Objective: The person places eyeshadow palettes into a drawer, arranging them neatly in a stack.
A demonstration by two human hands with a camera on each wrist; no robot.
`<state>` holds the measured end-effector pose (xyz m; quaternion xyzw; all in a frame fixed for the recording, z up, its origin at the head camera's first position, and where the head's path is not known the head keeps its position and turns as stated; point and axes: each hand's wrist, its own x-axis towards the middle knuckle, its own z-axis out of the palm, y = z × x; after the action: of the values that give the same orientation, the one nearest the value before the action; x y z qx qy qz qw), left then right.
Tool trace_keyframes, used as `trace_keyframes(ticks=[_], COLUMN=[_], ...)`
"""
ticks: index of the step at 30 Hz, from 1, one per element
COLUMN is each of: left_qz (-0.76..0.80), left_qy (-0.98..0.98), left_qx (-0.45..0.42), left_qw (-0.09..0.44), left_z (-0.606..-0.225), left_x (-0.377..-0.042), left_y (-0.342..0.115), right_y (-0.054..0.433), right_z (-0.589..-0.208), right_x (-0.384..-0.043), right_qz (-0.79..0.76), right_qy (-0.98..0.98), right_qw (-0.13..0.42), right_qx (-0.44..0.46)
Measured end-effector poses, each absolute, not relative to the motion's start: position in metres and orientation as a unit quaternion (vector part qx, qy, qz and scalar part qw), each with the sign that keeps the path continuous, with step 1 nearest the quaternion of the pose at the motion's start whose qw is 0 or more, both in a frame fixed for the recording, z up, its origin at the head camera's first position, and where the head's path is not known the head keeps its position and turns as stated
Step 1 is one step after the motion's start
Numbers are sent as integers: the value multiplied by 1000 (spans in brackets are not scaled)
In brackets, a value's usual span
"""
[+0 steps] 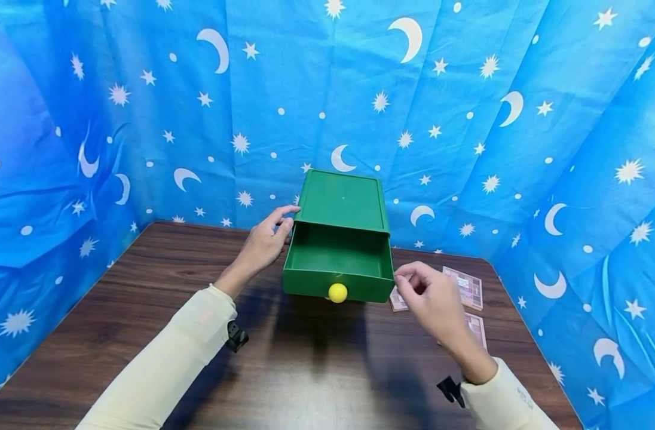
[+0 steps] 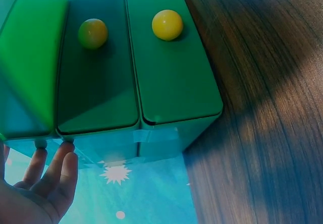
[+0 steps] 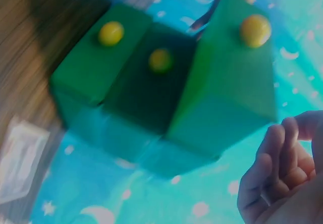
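A green drawer cabinet (image 1: 342,200) with yellow ball knobs stands on the table, its top drawer (image 1: 311,282) pulled out and the drawer's green inner floor showing. Two lower drawers (image 2: 171,77) are pushed in, as the left wrist view shows. My left hand (image 1: 264,242) rests its fingertips against the cabinet's left side, fingers extended. By the drawer's front right corner is my right hand (image 1: 432,298), fingers loosely bent. In the right wrist view its fingertips lie close to that corner; whether they touch is unclear.
Pink printed paper stacks, resembling banknotes, lie to the right: one stack (image 1: 464,288) farther back, another stack (image 1: 476,330) partly behind my right wrist, and a third (image 1: 399,300) beside the drawer. Blue star-and-moon curtains (image 1: 306,77) enclose the brown wooden table (image 1: 317,382).
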<state>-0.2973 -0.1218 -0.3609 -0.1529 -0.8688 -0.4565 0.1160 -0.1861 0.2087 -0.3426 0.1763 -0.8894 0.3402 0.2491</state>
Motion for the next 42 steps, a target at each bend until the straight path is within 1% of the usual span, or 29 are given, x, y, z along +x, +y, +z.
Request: trace_keyframes(ticks=[2,4,10,13,24,30,33,38,42], left_qz=[-457,-457,-451,-449,-447,-446,-449,-451,-452], left_qy=[-868,-868,-870,-871,-872,-871,-870,-870,-869], left_qx=[-153,-153,-155,-158,-154,-158,-156,-156,-155], left_qw=[117,119,124,122,123,130,129,124,127], left_z=[-362,-362,-362,-362,-365,-363,-363,-364,-364], left_x=[-297,-297,-298,-298,-300,-300,-300,-300,-300], left_y=[-122,-122,-121,-121,-121,-120,-120,-120,-120], right_y=[219,229,263,278,308,316,319,321,321], right_z=[-347,-353,-375,-386,-414,-425,-431,-438,-440], right_x=[-192,-198,-217,-223,-235,-240,-241,-239,-241], right_qz=[311,281,194,158,119,99,87,61,72], right_qy=[-907,-927,-977,-987,-987,-978,-975,-975,-972], right_qw=[243,219,83,37,-50,-116,-145,-164,-166], right_qx=[146,116,12,-22,-96,-143,-147,-134,-149])
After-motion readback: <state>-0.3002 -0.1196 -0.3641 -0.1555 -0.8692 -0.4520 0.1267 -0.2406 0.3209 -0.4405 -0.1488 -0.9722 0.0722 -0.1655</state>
